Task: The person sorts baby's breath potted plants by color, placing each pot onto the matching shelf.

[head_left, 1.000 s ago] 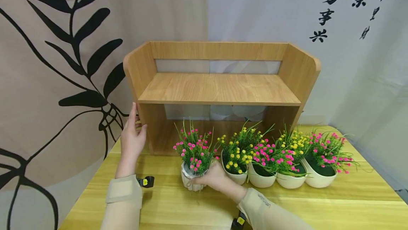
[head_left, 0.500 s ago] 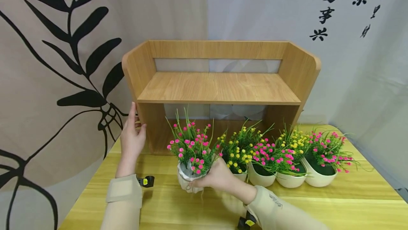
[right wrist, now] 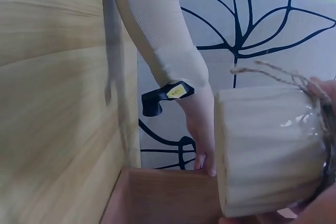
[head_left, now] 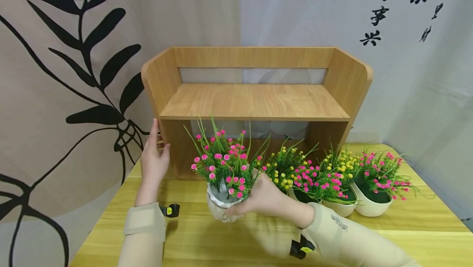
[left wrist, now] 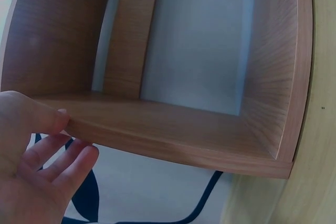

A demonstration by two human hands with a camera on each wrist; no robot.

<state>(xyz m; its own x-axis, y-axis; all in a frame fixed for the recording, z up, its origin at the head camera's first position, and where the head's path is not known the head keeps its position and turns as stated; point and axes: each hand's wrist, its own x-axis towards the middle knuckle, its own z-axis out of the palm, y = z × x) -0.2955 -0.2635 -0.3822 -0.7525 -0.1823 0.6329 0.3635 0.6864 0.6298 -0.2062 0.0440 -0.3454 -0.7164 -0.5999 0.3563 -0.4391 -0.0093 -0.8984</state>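
Note:
My right hand (head_left: pixel 264 197) grips a potted plant with pink flowers (head_left: pixel 225 164), held above the table in front of the shelf's lower opening. Its pale pot (right wrist: pixel 268 150) has twine tied round it and a shiny clear film; the base shows apart from the table in the right wrist view. My left hand (head_left: pixel 155 160) is at the left side panel of the wooden shelf (head_left: pixel 255 102). In the left wrist view, the left thumb (left wrist: pixel 47 116) lies on the panel's front edge, and the other fingers (left wrist: pixel 79 169) curl on the outer side.
To the right of the held plant stand several white pots on the wooden table (head_left: pixel 207 246). They include a yellow-flowered plant (head_left: pixel 341 162) and a pink-flowered plant (head_left: pixel 382 172). A printed curtain (head_left: pixel 207 8) hangs behind the shelf.
My right hand has raised the pink-flowered potted plant off the table and brought it closer to me, now partly covering the nearest yellow-flowered pot. The left hand stays at the shelf's side panel.

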